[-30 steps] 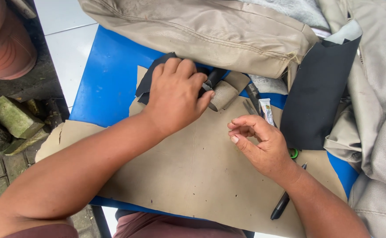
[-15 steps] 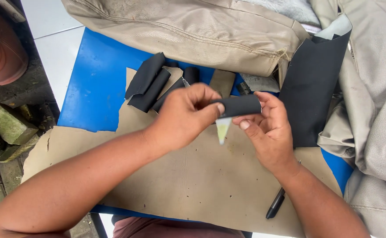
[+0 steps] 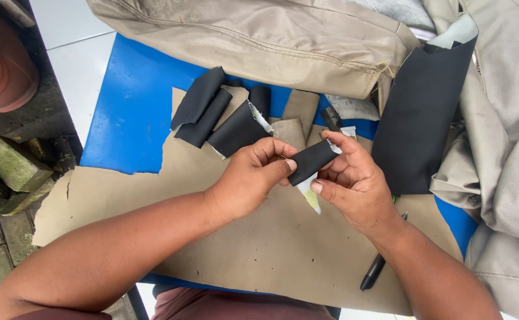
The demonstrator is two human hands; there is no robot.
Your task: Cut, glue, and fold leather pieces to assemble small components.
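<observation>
Two hands are sharing one small black strip (image 3: 311,161) above the tan sheet (image 3: 259,249). Left hand (image 3: 250,178) is curling its fingers loosely inward, thumb (image 3: 278,170) pressing the strip's lower left end. Right hand (image 3: 354,181) is pinching the strip's upper right end, forefinger on top, remaining fingers half open beneath it. Its long axis is running diagonally, rising toward the large black panel (image 3: 419,112), with a pale tab hanging underneath.

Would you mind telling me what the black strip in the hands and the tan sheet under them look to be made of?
Black strip: likely faux leather, matte, with pale backing at its edge. Tan sheet: probably similar upholstery material, smooth, lying flat with torn edges.
</observation>
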